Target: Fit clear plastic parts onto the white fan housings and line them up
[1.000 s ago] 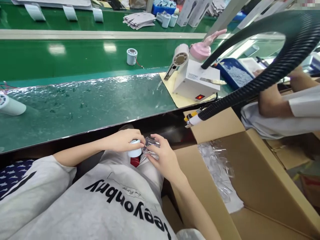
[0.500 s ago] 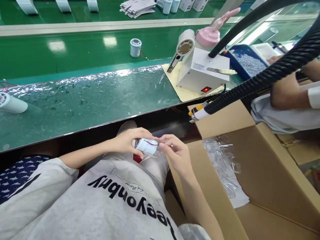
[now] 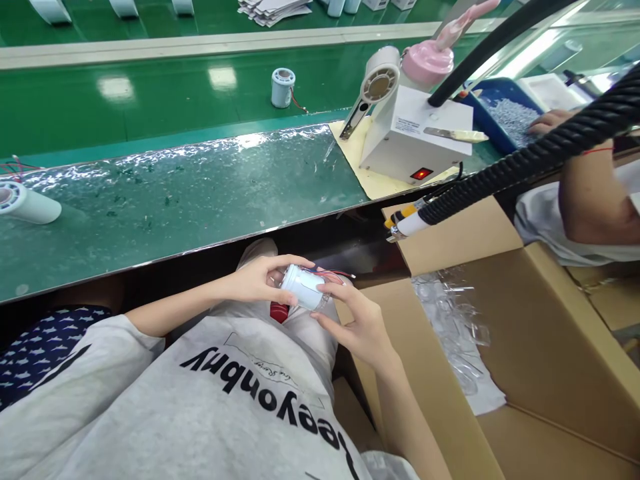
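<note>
Over my lap, a light-blue cylindrical fan housing (image 3: 304,287) with thin red and black wires is held between both hands. A clear plastic sleeve appears to sit around it; how far it covers the housing is hard to tell. My left hand (image 3: 257,279) is closed on the housing's left end. At the other end, my right hand (image 3: 357,317) grips the clear sleeve (image 3: 323,301) and housing with thumb and fingers. Beyond, a similar housing (image 3: 283,89) with wires stands upright on the green belt, and another housing (image 3: 33,203) lies on its side at the left.
To my right, an open cardboard box (image 3: 560,340) contains several clear plastic pieces (image 3: 457,333). A white machine (image 3: 417,133) with a lit red switch and black corrugated hose (image 3: 525,157) stands on the bench (image 3: 200,200). A co-worker's hand (image 3: 553,122) is by a blue tray (image 3: 493,100).
Earlier the housing and clear sleeve were apart, one in each hand. They came together, and both hands now hold them slightly further right, wires showing on top. The co-worker's arm moved.
</note>
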A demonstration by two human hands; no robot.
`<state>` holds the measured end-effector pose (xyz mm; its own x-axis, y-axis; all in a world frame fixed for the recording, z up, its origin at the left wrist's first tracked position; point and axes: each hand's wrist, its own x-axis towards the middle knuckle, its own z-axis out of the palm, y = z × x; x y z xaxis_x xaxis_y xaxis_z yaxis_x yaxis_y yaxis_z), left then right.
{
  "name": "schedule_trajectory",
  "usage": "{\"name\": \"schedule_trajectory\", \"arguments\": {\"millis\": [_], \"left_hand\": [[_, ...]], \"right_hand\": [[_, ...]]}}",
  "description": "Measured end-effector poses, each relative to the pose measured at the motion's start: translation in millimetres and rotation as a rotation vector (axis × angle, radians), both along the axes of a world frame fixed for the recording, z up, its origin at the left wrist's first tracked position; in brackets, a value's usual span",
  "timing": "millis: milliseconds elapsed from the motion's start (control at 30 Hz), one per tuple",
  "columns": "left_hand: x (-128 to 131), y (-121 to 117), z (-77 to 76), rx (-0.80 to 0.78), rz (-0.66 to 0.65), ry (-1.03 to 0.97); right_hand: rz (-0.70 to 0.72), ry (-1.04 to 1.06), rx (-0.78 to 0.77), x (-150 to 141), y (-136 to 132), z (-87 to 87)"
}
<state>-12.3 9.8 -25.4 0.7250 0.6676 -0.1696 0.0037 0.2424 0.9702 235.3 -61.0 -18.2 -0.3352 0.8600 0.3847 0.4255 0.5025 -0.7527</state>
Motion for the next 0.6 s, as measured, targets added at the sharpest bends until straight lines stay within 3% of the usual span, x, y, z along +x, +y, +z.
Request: {"name": "schedule_trajectory", "arguments": {"millis": [367, 600], "left_hand": [[-6, 1, 10.2, 0.218, -0.082, -0.011], [-7, 2, 13.3, 0.286, -0.111, -0.023]], "right_hand": [[0.008, 0.15, -0.188, 2, -4, 2.3], [0.031, 0.326, -0.438, -1, -6, 9.6]]}}
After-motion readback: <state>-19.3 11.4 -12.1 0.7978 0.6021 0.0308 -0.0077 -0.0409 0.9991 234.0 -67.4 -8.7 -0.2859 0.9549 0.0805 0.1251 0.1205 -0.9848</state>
